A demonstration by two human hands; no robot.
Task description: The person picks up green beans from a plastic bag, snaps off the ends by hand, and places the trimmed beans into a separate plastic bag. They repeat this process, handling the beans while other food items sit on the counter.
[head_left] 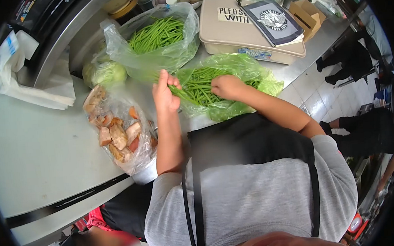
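My left hand is closed round a few green beans, which point toward the middle of the green plastic bag. That bag lies open at the counter's near edge, with many loose green beans in it. Over those beans my right hand is curled, its fingertips down among them and partly hidden. Beyond my hands stands an open clear plastic bag with more cut green beans heaped inside.
Left of my arm is a clear bag of browned chunks. Behind it sits a bagged pale green vegetable. A beige lidded container carries a dark notebook, beside a cardboard box. Other people stand right and lower left.
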